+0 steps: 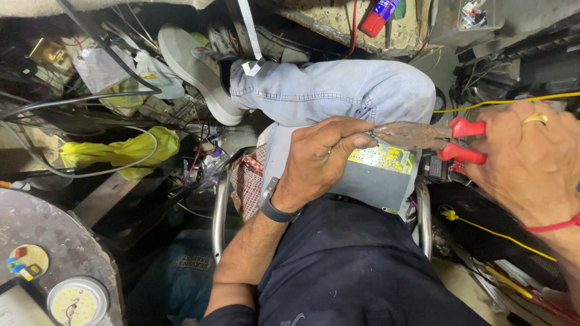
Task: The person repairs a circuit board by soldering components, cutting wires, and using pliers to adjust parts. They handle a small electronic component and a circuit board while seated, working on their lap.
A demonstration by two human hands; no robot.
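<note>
Two bare hands meet over the person's lap, above a yellow circuit board (382, 158) that lies on a grey panel (368, 184) across the thigh. The left hand (320, 158) comes up from the lower middle with the forearm bent, wrist cocked, a dark watch band (275, 208) on it; its fingers (353, 142) are curled tight, pinching at the rusty nose of the pliers (423, 137). What sits between the fingertips is too small to tell. The right hand (531, 160) reaches in from the right edge, fingers wrapped closed over the red handles (465, 140), a gold ring (534, 119) on one finger and a red thread (553, 226) at the wrist. The pliers lie nearly level, nose pointing left, just above the board.
</note>
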